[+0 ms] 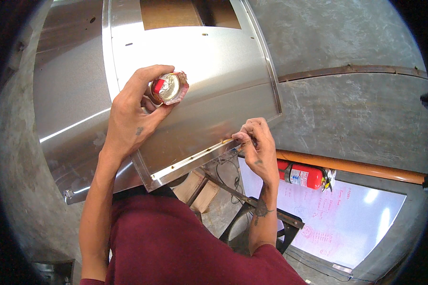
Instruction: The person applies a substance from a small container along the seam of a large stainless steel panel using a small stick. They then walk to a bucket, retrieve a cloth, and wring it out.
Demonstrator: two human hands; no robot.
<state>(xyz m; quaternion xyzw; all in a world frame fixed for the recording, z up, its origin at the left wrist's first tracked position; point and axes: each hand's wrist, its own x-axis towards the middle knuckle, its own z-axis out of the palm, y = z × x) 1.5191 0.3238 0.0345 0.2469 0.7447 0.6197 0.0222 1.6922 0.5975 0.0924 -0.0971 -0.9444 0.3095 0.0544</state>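
My left hand [134,102] is wrapped round a small round can [170,89] with a red and metallic surface and a ragged rim, held above a shiny sheet-metal panel [209,104]. At the panel's near right corner, my right hand [257,142] is closed, its fingertips pinched together against the narrow bent edge strip [188,160]. A small yellowish bit shows beside those fingertips, but what they hold is hidden. Several brownish spots dot the strip along its length. Farther up, the panel has a rectangular cut-out [171,14] and small slots.
A red fire extinguisher [306,176] lies right of my right forearm, beside an orange pipe [356,166]. Beyond it is a whiteboard [366,213] with red writing. Below the panel are a dark metal stand [285,218], cables and a piece of cardboard [197,192].
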